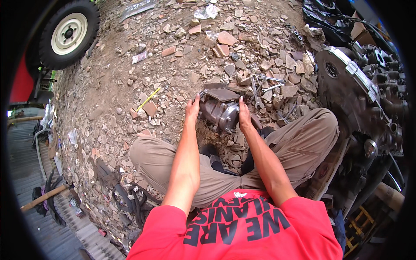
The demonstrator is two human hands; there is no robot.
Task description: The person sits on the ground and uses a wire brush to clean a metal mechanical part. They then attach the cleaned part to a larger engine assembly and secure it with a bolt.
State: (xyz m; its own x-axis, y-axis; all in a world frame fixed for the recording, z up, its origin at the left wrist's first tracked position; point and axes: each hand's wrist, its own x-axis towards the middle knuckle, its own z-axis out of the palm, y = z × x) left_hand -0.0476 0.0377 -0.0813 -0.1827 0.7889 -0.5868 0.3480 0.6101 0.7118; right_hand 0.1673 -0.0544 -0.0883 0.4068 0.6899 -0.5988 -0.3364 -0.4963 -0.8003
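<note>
Between my hands is a dark, greasy cylindrical metal machine part [214,112] with bolted bands round it. A flat, rusty plate [223,94] sits along its far upper side. My left hand [193,107] grips the cylinder's left end, and my right hand [244,113] holds its right end; some fingers of both are hidden behind it. The part is in front of my bent knees, low over the rubble. Just right of my right hand lie several spanners, among them a silver spanner [272,87] and another spanner [257,103] pointing toward me.
Broken tile pieces [227,38] and stones cover the ground. A large engine block [346,82] stands close on my right. Left of my left hand lies a yellow stick-like object [147,99]. A vehicle wheel [69,34] is at the far left; a black hose [136,203] lies near my left side.
</note>
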